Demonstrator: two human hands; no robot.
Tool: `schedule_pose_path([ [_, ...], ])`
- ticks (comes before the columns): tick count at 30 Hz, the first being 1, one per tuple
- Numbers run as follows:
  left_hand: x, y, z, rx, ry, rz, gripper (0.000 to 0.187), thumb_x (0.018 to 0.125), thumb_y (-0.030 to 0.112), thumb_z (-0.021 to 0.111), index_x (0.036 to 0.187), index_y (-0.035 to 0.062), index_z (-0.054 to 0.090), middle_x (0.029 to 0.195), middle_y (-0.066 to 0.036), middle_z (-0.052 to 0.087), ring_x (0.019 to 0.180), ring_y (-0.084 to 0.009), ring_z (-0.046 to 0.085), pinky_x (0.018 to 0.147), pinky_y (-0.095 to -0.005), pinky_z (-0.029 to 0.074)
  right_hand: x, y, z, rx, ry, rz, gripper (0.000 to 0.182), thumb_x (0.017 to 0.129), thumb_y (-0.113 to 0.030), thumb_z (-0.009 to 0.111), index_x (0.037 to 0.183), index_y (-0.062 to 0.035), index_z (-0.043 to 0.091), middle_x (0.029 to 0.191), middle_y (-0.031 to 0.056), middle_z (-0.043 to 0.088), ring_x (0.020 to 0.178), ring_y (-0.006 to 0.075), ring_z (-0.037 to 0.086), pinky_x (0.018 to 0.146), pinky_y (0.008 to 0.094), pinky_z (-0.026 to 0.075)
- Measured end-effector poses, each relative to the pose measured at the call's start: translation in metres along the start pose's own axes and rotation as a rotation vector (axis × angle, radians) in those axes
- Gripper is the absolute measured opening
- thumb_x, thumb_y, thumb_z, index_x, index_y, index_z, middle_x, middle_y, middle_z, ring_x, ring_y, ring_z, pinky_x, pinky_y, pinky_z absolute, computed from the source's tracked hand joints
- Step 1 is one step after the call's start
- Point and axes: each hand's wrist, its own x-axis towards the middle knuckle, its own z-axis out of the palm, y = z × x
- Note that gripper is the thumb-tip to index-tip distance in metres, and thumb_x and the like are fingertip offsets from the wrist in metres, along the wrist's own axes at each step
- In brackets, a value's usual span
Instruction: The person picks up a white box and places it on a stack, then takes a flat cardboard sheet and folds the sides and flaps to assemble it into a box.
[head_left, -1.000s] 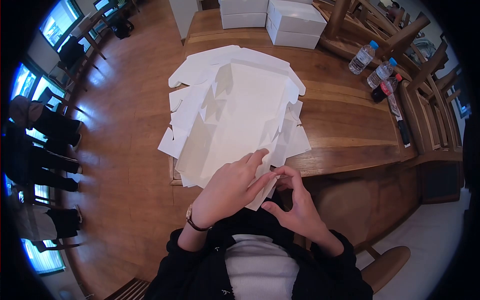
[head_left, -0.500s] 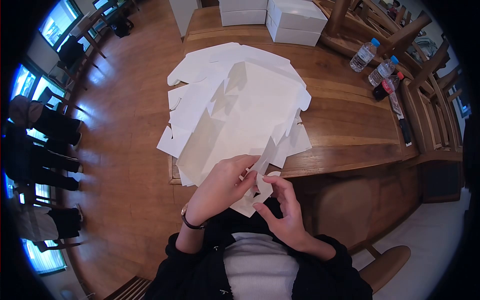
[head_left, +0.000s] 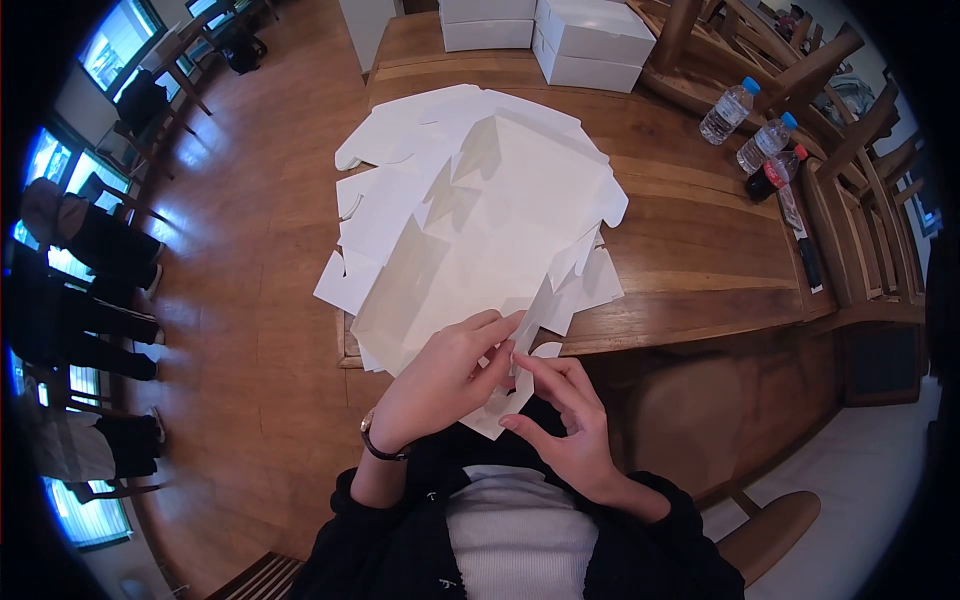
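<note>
A partly folded white cardboard box [head_left: 510, 225] lies tilted toward me, its inside facing up and several side flaps half raised. At its near right corner my left hand [head_left: 460, 365] is closed on the folded edge, with a dark-strapped watch on the wrist. My right hand [head_left: 570, 415] pinches the corner flap [head_left: 508, 408] from the right, with index finger near the left fingertips and thumb lower on the flap. The fingertips partly hide the fold. Under the box, flat white cardboard blanks [head_left: 385, 135] are stacked on the wooden table [head_left: 680, 250].
Folded white boxes [head_left: 595, 45] stand at the table's far side. Two blue-capped water bottles [head_left: 728, 112] and a red-capped cola bottle [head_left: 775, 175] stand at the right, near a black marker-like object [head_left: 809, 262]. Upturned chairs [head_left: 690, 40] are beyond. Several people stand at the left.
The right index finger has moved up and left toward the left fingertips, pushing the corner flap inward. The box has shifted slightly; its right side flaps sit a little differently.
</note>
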Motion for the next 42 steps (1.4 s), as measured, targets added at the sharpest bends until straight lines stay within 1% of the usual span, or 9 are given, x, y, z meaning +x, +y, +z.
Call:
schedule_pose_path([
  [4, 0.0, -0.001, -0.001, 0.023, 0.006, 0.023, 0.041, 0.1, -0.001, 0.053, 0.141, -0.0043, 0.056, 0.1, -0.017, 0.065, 0.082, -0.0246, 0.071, 0.072, -0.0321, 0.059, -0.002, -0.003, 0.0, 0.02, 0.011, 0.09, 0.067, 0.086, -0.006, 0.083, 0.147, -0.0041, 0.055, 0.127, 0.0132, 0.064, 0.111, 0.0196, 0.069, 0.1, 0.0333, 0.056],
  [7, 0.001, -0.003, -0.001, 0.028, 0.016, 0.015, 0.041, 0.099, -0.002, 0.055, 0.14, -0.0039, 0.057, 0.101, -0.017, 0.066, 0.083, -0.0258, 0.071, 0.072, -0.032, 0.059, -0.003, -0.008, 0.005, 0.287, 0.104, 0.182, 0.065, 0.089, -0.003, 0.08, 0.147, 0.0004, 0.053, 0.129, 0.0162, 0.068, 0.117, 0.0215, 0.069, 0.104, 0.0341, 0.054],
  [13, 0.002, -0.002, 0.0, 0.065, 0.026, 0.002, 0.04, 0.098, -0.003, 0.056, 0.137, -0.0051, 0.059, 0.102, -0.018, 0.067, 0.083, -0.0269, 0.071, 0.074, -0.0323, 0.06, -0.006, -0.005, 0.006, 0.191, 0.073, 0.148, 0.065, 0.087, -0.001, 0.081, 0.145, 0.0055, 0.053, 0.133, 0.0198, 0.067, 0.121, 0.0239, 0.067, 0.106, 0.0378, 0.054],
  [22, 0.002, -0.008, 0.002, 0.129, 0.024, 0.05, 0.043, 0.095, -0.003, 0.057, 0.137, -0.0037, 0.059, 0.097, -0.017, 0.064, 0.078, -0.0268, 0.068, 0.07, -0.0334, 0.063, -0.005, -0.008, 0.01, -0.059, 0.109, -0.06, 0.061, 0.084, -0.004, 0.084, 0.139, 0.0046, 0.057, 0.132, 0.0214, 0.065, 0.117, 0.028, 0.07, 0.1, 0.0373, 0.059],
  [31, 0.0, -0.009, 0.001, 0.153, -0.008, 0.078, 0.045, 0.097, 0.001, 0.056, 0.142, 0.0003, 0.058, 0.096, -0.015, 0.063, 0.075, -0.0243, 0.066, 0.066, -0.032, 0.059, 0.002, -0.007, 0.007, -0.117, 0.13, -0.11, 0.054, 0.082, -0.006, 0.086, 0.127, 0.0056, 0.06, 0.129, 0.017, 0.058, 0.108, 0.0255, 0.072, 0.098, 0.035, 0.061],
  [34, 0.001, -0.004, 0.001, 0.116, -0.006, 0.105, 0.042, 0.096, 0.005, 0.059, 0.138, -0.0034, 0.059, 0.093, -0.019, 0.064, 0.077, -0.0342, 0.066, 0.07, -0.0406, 0.052, 0.007, -0.008, 0.005, -0.083, 0.116, -0.092, 0.051, 0.083, -0.006, 0.086, 0.126, 0.0042, 0.061, 0.121, 0.0144, 0.062, 0.102, 0.0214, 0.071, 0.094, 0.033, 0.061],
  [37, 0.001, -0.006, -0.002, 0.149, -0.072, 0.149, 0.045, 0.096, 0.005, 0.059, 0.141, -0.0034, 0.056, 0.094, -0.02, 0.064, 0.078, -0.0353, 0.066, 0.071, -0.0414, 0.052, 0.009, -0.008, 0.005, -0.027, 0.037, 0.01, 0.051, 0.085, -0.006, 0.085, 0.129, 0.0021, 0.06, 0.106, 0.0107, 0.066, 0.096, 0.0178, 0.07, 0.088, 0.0312, 0.059],
  [40, 0.001, -0.005, -0.002, 0.132, -0.05, 0.155, 0.048, 0.095, 0.005, 0.06, 0.142, -0.0033, 0.055, 0.091, -0.022, 0.065, 0.078, -0.0362, 0.066, 0.071, -0.0421, 0.052, 0.014, -0.012, 0.006, 0.066, 0.066, 0.036, 0.048, 0.088, -0.005, 0.081, 0.128, 0.0003, 0.054, 0.092, 0.0068, 0.065, 0.09, 0.0138, 0.068, 0.08, 0.0292, 0.057],
  [42, 0.0, -0.003, -0.003, 0.141, -0.041, 0.107, 0.049, 0.094, 0.006, 0.061, 0.142, -0.0033, 0.055, 0.089, -0.022, 0.066, 0.078, -0.0368, 0.067, 0.071, -0.0427, 0.052, 0.011, -0.003, 0.008, 0.097, 0.101, 0.012, 0.044, 0.089, -0.002, 0.077, 0.124, -0.0002, 0.05, 0.091, 0.0065, 0.064, 0.085, 0.0126, 0.067, 0.077, 0.0282, 0.056],
])
